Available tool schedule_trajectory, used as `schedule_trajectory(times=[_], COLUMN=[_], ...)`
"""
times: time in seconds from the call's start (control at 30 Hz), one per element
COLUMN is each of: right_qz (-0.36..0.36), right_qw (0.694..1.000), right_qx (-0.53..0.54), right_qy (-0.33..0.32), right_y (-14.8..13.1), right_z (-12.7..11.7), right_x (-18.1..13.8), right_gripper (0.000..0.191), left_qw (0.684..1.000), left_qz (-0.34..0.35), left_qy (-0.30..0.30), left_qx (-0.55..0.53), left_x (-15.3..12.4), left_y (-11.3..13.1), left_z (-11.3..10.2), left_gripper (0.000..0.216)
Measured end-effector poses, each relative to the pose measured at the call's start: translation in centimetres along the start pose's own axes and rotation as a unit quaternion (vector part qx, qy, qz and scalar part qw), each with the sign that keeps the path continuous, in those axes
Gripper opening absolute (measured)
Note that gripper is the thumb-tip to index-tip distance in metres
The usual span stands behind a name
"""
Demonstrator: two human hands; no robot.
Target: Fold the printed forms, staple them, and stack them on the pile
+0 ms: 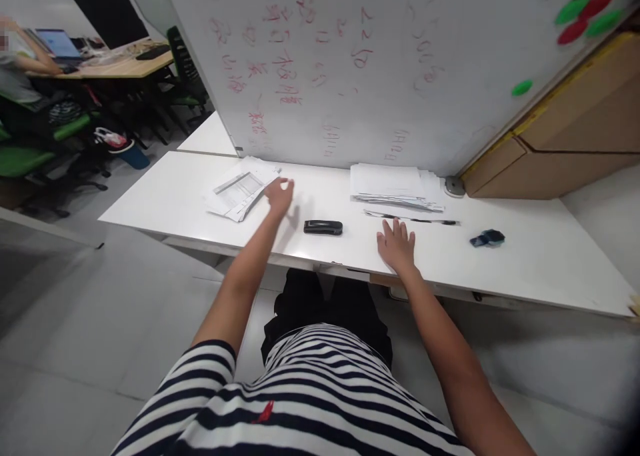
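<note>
My left hand (280, 196) is at the right edge of a loose stack of printed sheets (237, 193) on the left of the white table. Its fingers are apart and I see nothing held in them; whether they touch the paper I cannot tell. A black stapler (323, 227) lies between my two hands. My right hand (397, 244) rests flat near the table's front edge, fingers spread, holding nothing. Just beyond its fingertips lies a thin black-and-clear pen (415, 218). Behind that sits a thicker pile of white paper (390, 186).
A whiteboard (320, 63) with red writing stands along the back of the white table (350, 249). Cardboard boxes (575, 103) and a small grey device (454, 187) are at the back right. A dark blue object (487, 238) lies on the right. Another person (25, 69) sits far left.
</note>
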State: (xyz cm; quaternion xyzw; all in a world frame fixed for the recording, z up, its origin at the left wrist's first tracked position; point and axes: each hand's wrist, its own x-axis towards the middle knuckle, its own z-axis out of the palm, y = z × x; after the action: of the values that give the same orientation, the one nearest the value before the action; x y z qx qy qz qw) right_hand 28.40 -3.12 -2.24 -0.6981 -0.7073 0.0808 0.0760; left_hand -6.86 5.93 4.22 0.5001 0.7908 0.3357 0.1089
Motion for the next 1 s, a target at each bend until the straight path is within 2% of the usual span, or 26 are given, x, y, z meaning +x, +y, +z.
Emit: schedule_trajectory(times=[0.07,0.13,0.2,0.27,0.4,0.57,1.0], right_qz=[0.001,0.003,0.004,0.003,0.000,0.002,0.002], right_qw=[1.000,1.000,1.000,1.000,1.000,1.000,1.000], right_qx=[-0.005,-0.008,-0.009,-0.008,-0.002,-0.001,-0.008], right_qy=[0.000,0.007,0.014,0.017,0.019,0.019,0.021], right_y=[-0.1,-0.2,-0.2,-0.2,-0.1,-0.1,-0.1], right_z=[-0.2,-0.3,-0.3,-0.3,-0.2,-0.2,0.0], right_x=[0.1,0.2,0.2,0.2,0.2,0.1,0.1], right_gripper=[0.058,0.057,0.057,0.056,0.056,0.056,0.057], left_qw=[0.998,0.985,0.974,0.969,0.963,0.964,0.985], left_qz=[-0.008,-0.029,-0.064,-0.053,-0.008,0.007,0.061], left_qy=[0.034,0.053,0.054,0.080,0.138,0.169,0.158], left_qx=[0.052,0.162,0.211,0.228,0.233,0.205,0.037], left_x=[2.2,3.3,3.3,2.6,1.3,1.2,1.7], left_y=[-2.8,-5.6,-8.0,-9.4,-9.9,-9.6,-11.2], left_z=[-2.0,-3.3,-3.6,-3.4,-2.5,-2.6,-3.4], left_gripper=[0.050,0.064,0.066,0.059,0.042,0.034,0.024])
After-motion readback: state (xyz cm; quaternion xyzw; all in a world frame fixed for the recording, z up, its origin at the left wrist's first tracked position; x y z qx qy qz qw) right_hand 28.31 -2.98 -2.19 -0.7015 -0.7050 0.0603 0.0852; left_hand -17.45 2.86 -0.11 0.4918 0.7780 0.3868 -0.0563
